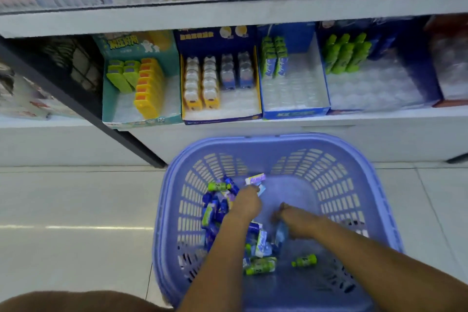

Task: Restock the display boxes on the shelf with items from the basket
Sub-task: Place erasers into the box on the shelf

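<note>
A lilac plastic basket point(374, 185) stands on the floor below the shelf. Inside lie several small packs, blue ones point(215, 210) heaped at the left and green-capped ones point(305, 260) near the front. My left hand point(245, 204) reaches into the heap and pinches a small white-and-blue pack point(259, 189). My right hand point(295, 218) is deep in the basket, fingers curled over a pale blue pack point(281, 232); its grip is blurred. On the shelf stand a teal display box point(111, 99), a dark blue and yellow one point(222, 119), and two blue boxes point(296, 113) point(415, 58), each partly filled.
A dark metal shelf post point(83, 109) slants down at the left. An upper shelf point(228, 18) carries blurred packaged goods. A red box point(453, 102) sits at the far right of the lower shelf. Pale floor tiles point(76, 210) spread to the basket's left.
</note>
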Tool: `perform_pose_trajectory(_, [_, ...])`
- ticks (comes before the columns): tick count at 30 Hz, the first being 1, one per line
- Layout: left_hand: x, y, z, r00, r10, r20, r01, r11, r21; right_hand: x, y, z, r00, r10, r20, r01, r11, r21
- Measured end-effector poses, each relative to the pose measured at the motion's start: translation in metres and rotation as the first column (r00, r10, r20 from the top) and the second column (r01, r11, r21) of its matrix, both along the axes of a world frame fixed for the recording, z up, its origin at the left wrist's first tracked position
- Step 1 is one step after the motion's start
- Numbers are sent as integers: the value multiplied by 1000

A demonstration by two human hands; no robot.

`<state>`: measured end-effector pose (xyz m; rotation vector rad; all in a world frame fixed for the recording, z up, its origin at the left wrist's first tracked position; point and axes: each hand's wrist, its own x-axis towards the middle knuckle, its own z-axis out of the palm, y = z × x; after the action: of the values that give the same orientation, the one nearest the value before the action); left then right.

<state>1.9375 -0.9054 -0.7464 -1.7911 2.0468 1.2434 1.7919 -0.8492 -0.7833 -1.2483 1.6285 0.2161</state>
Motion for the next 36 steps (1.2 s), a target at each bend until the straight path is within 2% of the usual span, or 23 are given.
perform_pose_trajectory(2, [-6, 6, -20, 999, 6, 46, -6, 1000, 4, 2, 6, -21, 994, -113, 14, 113, 993, -38])
perform_pose_trajectory(4, [-9, 7, -35, 995, -8, 99, 9, 1000, -11, 4, 5, -27, 989, -142, 40, 144, 987, -65])
perform_pose_trajectory(7, [-10, 9, -46, 999, 31, 34, -31, 999, -11, 1, -6, -33, 998, 69, -10, -70, 988, -141])
perform_pose_trajectory(12, [-4, 9, -62, 965, 263, -26, -264, 958, -116, -15, -24, -45, 941, 300, -158, -324, 933, -155])
perform_pose_trajectory(15, [-6, -4, -72, 972, 229, 48, -221, 966, -132, -19, -33, -46, 935, 236, -267, -287, 942, -176])
perform_pose_trajectory(19, [-15, -16, -76, 943, 317, 102, -302, 943, -139, -28, -34, -46, 940, 89, -328, -142, 980, -141])
perform_pose_trajectory(24, [-24, -21, -81, 949, 259, 178, -244, 964, -102, -39, -38, -33, 967, -126, -222, 117, 992, -55])
perform_pose_trajectory(28, [-25, -22, -73, 965, 146, 217, -153, 988, 17, -39, -50, -4, 958, -261, -118, 264, 965, 7])
perform_pose_trajectory(30, [-22, -22, -63, 975, 155, 157, -165, 985, 57, -42, -53, 16, 940, -339, 23, 338, 940, 53])
perform_pose_trajectory(33, [-14, -25, -38, 973, 231, -12, -230, 971, 68, -51, -55, 52, 953, -282, 111, 281, 959, 30])
perform_pose_trajectory(36, [-1, -30, -2, 914, 334, -231, -313, 942, 121, -55, -59, 93, 957, -209, 199, 212, 977, 9])
